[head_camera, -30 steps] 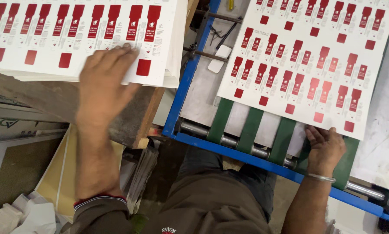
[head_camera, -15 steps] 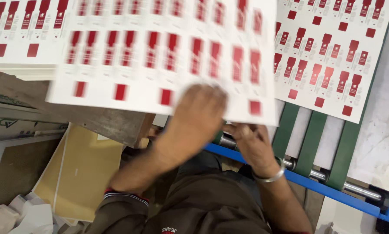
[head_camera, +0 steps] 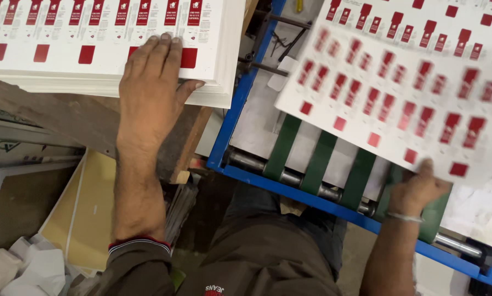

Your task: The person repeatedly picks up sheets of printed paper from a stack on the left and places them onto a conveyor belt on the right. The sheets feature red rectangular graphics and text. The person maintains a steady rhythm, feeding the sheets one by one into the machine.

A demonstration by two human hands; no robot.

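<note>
My left hand [head_camera: 152, 82] lies flat, fingers together, on the near edge of a stack of white printed sheets [head_camera: 65, 71] with rows of red shapes, resting on a wooden bench. My right hand [head_camera: 416, 189] grips the near edge of a single printed sheet [head_camera: 399, 104], blurred by motion, lying over the green belts [head_camera: 322, 159] of a blue-framed conveyor [head_camera: 226, 137]. Another printed sheet [head_camera: 421, 22] lies further up the conveyor.
Metal rollers [head_camera: 289, 176] run along the conveyor's near end. Yellowish boards [head_camera: 87, 214] lean on the floor at the lower left, with crumpled white paper [head_camera: 26, 271] beside them. My knees in brown trousers [head_camera: 268, 257] sit below the conveyor frame.
Both hands carried a sheet leftward onto the stack. Now the left hand presses the stack and the right hand is back at the conveyor holding another sheet.
</note>
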